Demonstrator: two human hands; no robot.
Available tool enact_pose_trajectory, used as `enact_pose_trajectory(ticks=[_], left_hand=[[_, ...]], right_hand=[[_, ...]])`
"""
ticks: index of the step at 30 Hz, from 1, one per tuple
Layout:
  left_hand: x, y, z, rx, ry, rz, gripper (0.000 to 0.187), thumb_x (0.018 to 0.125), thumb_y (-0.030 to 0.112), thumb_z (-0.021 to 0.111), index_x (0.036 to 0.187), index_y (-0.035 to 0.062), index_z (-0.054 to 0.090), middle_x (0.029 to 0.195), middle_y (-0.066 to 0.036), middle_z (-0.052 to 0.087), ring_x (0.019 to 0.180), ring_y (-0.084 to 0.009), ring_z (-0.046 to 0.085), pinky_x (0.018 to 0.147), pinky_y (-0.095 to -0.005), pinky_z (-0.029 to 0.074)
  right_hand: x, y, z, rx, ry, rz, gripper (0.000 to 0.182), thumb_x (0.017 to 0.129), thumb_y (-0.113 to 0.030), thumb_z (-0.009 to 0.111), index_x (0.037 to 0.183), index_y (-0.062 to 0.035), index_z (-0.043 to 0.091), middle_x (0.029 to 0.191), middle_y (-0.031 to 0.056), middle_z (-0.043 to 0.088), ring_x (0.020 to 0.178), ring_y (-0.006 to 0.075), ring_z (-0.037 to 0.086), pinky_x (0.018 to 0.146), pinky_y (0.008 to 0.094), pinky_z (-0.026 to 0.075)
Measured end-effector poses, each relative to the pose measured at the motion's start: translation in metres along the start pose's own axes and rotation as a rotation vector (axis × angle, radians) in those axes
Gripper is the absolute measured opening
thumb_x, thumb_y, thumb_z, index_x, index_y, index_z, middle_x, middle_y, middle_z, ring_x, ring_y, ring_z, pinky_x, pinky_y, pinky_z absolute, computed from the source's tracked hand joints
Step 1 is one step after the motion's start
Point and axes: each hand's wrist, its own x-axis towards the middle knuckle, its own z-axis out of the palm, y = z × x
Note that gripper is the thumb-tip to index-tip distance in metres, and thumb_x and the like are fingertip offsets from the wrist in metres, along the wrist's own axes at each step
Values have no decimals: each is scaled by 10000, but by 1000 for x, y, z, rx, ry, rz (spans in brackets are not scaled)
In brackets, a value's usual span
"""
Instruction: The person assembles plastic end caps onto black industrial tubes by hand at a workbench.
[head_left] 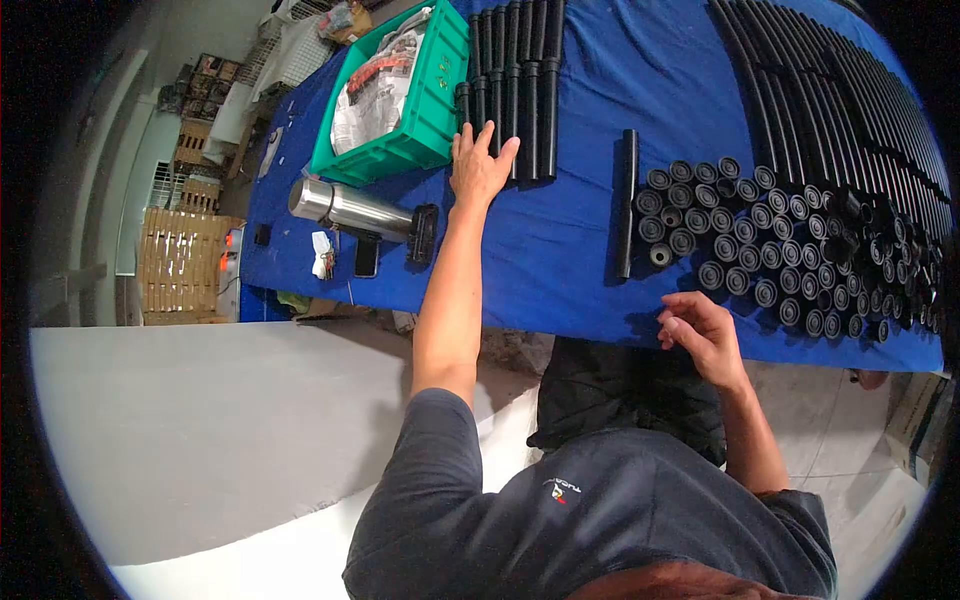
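My left hand [480, 170] reaches forward with its fingers spread, at the near ends of a row of black tubes [531, 120] beside the green crate. It appears to rest on or just above the leftmost tubes; contact is hard to tell. My right hand [703, 338] hovers by the table's front edge, fingers loosely bent and thumb apart, with nothing visible in it. Ahead of it a single black tube [628, 205] lies alone on the blue cloth [570, 250]. To its right, many round black caps [745, 232] stand clustered, their ringed ends facing up.
A green crate [420, 130] holds crumpled newspaper. Near it lie a steel flask [365, 212], a phone [367, 256], a black object [423, 234] and keys [322, 262]. More black tubes [835, 90] fill the table's far right. Wooden pallets [180, 262] stand at left.
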Motion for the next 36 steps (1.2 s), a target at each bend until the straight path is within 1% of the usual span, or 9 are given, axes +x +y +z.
enact_pose_trajectory(ticks=[7, 13, 20, 22, 24, 26, 30, 33, 36], left_hand=[[-4, 18, -5, 29, -48, -115, 723, 908, 600, 602, 1474, 154, 541, 1598, -233, 359, 1490, -435, 299, 1176, -532, 346], [-7, 36, -12, 40, -87, -187, 733, 909, 603, 591, 1490, 161, 522, 1605, -230, 348, 1499, -426, 285, 1168, -545, 353], [-3, 24, -1, 59, -63, -118, 757, 927, 651, 554, 1500, 158, 511, 1591, -244, 365, 1478, -451, 308, 1189, -527, 320], [-4, 33, -7, 87, -57, -154, 738, 946, 662, 528, 1495, 169, 516, 1603, -229, 356, 1479, -461, 302, 1157, -649, 288], [-3, 41, -6, 105, -18, -101, 711, 946, 637, 546, 1501, 194, 509, 1593, -231, 370, 1483, -467, 290, 1126, -712, 272], [-1, 47, -1, 83, 61, 140, 689, 938, 612, 574, 1508, 233, 496, 1577, -242, 384, 1487, -475, 273, 1124, -718, 267], [20, 60, 13, 31, -46, 405, 577, 974, 503, 572, 1507, 299, 491, 1630, -214, 302, 1523, -448, 208, 1158, -721, 194], [34, 62, 25, 59, -108, 405, 535, 997, 497, 533, 1499, 315, 499, 1645, -187, 291, 1536, -424, 194, 1184, -701, 161], [38, 59, 32, 125, -185, 340, 535, 1015, 530, 473, 1509, 325, 477, 1648, -173, 293, 1527, -412, 230, 1190, -679, 186]], right_hand=[[-1, 0, 1, -6, 6, -12, 261, 997, -84, 638, 1222, 44, 605, 941, 62, 682, 785, 119, 652, 717, 280, 552], [0, 3, 1, -19, 8, -26, 257, 996, -80, 637, 1219, 44, 606, 944, 63, 684, 787, 121, 659, 709, 281, 558], [-1, 0, -1, -24, 8, -17, 260, 995, -78, 642, 1224, 41, 609, 957, 70, 686, 802, 130, 669, 711, 283, 565], [-1, -1, 0, -20, 11, -10, 262, 995, -79, 644, 1225, 41, 609, 959, 72, 686, 804, 132, 671, 713, 282, 565], [0, -1, 0, -8, 10, -2, 263, 995, -80, 645, 1224, 42, 609, 959, 73, 686, 804, 133, 672, 714, 282, 565], [0, -2, 0, -25, 12, 0, 264, 995, -81, 646, 1225, 42, 608, 963, 73, 685, 805, 132, 671, 715, 281, 565], [0, 1, 0, -29, 15, 11, 267, 996, -81, 645, 1230, 42, 605, 967, 73, 684, 807, 132, 669, 716, 279, 563], [0, -3, 1, -33, 17, 1, 265, 998, -78, 641, 1231, 42, 605, 966, 72, 685, 806, 130, 666, 714, 278, 561], [0, -2, 1, -28, 28, 6, 265, 998, -78, 641, 1231, 41, 605, 963, 71, 685, 803, 127, 665, 712, 276, 560]])
